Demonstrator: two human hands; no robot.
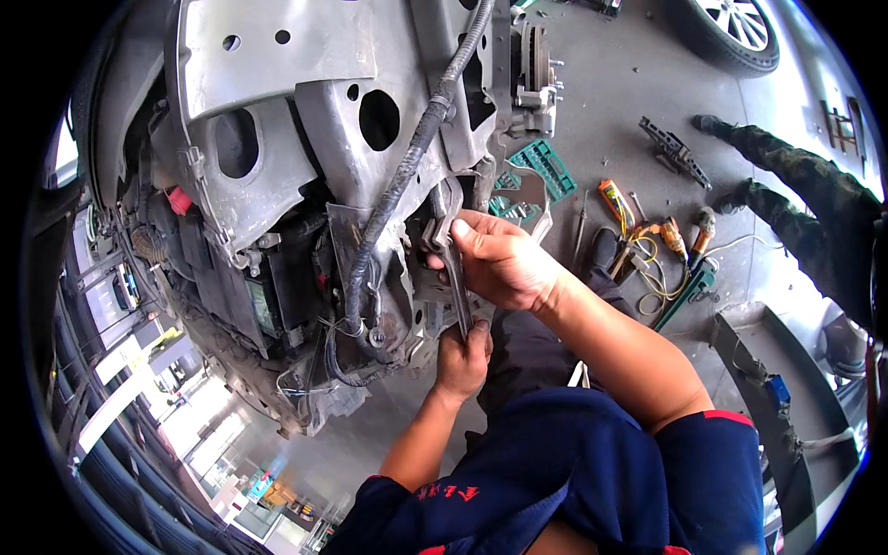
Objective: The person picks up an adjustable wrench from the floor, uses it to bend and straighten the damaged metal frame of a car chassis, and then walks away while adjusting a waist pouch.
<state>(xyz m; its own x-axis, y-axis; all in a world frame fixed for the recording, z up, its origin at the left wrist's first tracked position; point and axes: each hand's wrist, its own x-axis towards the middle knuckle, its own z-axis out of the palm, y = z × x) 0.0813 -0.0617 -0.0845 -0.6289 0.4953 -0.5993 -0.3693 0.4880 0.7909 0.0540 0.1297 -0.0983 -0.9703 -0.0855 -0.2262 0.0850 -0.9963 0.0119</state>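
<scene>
My left hand (462,365) grips the lower end of a long steel tool (457,291), which looks like a wrench. My right hand (499,259) is higher up, its thumb pressed on the tool's upper part beside a metal fitting on the exposed car body (227,55). The hand's fingertips are mostly hidden behind the metal, so I cannot tell exactly what they wrap round. A grey corrugated hose (403,166) runs diagonally down the bodywork just left of my hands.
A wheel (726,32), a brake hub (536,65), green tool cases (546,171), corded power tools (671,236) and a dark metal piece (675,153) lie on the floor. Another person's camouflage-trousered legs (800,176) are at right, above a metal tray (768,398).
</scene>
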